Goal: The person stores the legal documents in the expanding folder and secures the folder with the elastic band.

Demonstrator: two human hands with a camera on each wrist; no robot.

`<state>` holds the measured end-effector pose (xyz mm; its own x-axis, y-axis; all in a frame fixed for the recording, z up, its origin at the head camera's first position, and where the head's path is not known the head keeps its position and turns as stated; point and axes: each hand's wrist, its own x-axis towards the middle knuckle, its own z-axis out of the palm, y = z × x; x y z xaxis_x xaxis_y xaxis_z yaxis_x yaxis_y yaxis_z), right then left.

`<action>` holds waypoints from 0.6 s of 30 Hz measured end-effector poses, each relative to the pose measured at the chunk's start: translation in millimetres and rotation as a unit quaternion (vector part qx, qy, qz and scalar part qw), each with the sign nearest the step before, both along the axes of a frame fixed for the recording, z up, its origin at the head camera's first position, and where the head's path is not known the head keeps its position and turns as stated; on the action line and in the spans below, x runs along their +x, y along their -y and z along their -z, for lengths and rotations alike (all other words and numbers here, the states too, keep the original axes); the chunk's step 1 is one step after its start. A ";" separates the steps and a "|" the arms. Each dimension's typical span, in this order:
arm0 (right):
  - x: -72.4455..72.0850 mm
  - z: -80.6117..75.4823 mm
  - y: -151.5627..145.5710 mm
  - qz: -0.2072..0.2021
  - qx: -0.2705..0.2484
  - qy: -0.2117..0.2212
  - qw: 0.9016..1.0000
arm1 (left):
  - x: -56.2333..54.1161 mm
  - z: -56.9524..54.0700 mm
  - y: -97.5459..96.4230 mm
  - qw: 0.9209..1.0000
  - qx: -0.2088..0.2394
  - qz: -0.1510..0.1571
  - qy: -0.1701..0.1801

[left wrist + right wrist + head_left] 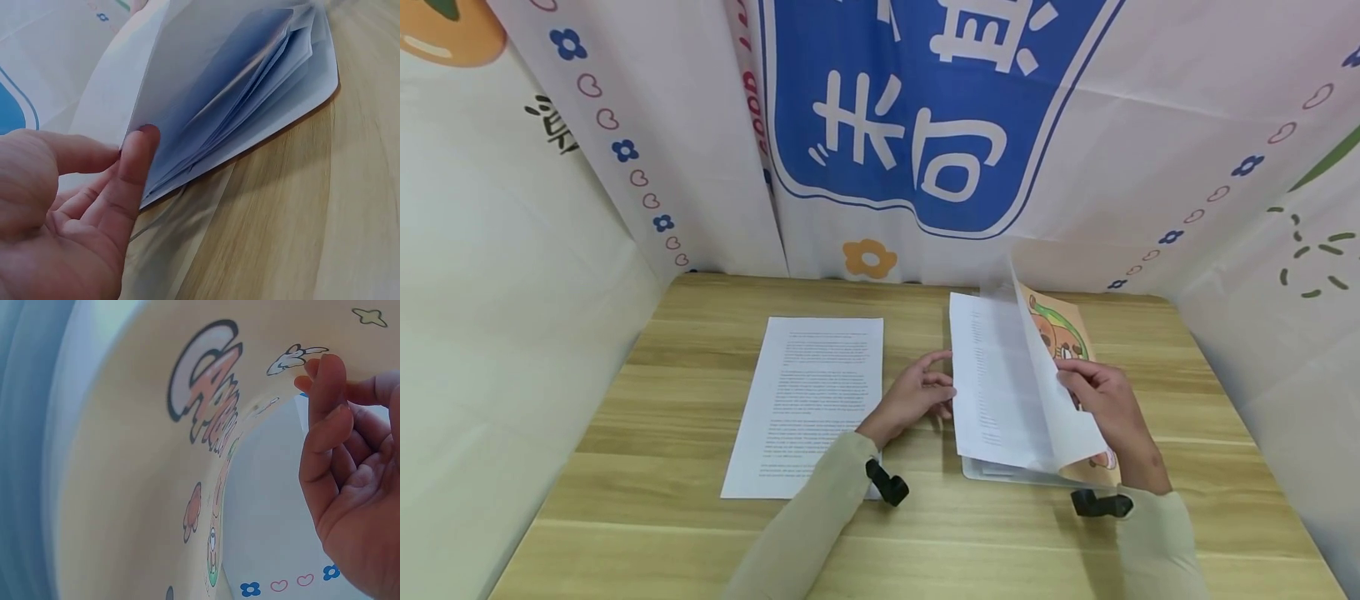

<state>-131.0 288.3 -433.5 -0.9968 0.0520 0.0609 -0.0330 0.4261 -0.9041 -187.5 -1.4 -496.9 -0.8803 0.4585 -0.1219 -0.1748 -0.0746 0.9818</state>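
A display folder with a tan, cartoon-printed cover lies spread on the wooden table, its white pages fanned. My left hand pinches the left edge of a white page between thumb and fingers, as the left wrist view shows. Below that page, several stacked sleeves lie over a rounded back cover. On the other side, my right hand pinches the raised, bent part of the folder at its right. The right wrist view shows the tan cover curving up beside the fingers.
A printed sheet lies flat on the table, left of the folder and partly under my left forearm. White printed cloth hangs at the back and both sides. Black bands sit on both wrists.
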 end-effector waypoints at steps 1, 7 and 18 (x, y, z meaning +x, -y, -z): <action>0.1 -0.3 0.0 0.001 -0.001 0.003 1.000 | -0.3 0.9 -1.1 1.000 0.005 -0.005 0.002; -1.2 1.2 1.0 -0.003 -0.005 -0.009 1.000 | -3.5 0.3 0.3 0.999 0.016 -0.038 0.010; -0.3 0.7 -0.1 -0.002 -0.004 0.006 1.000 | 1.5 4.5 -13.6 0.998 0.022 -0.052 0.014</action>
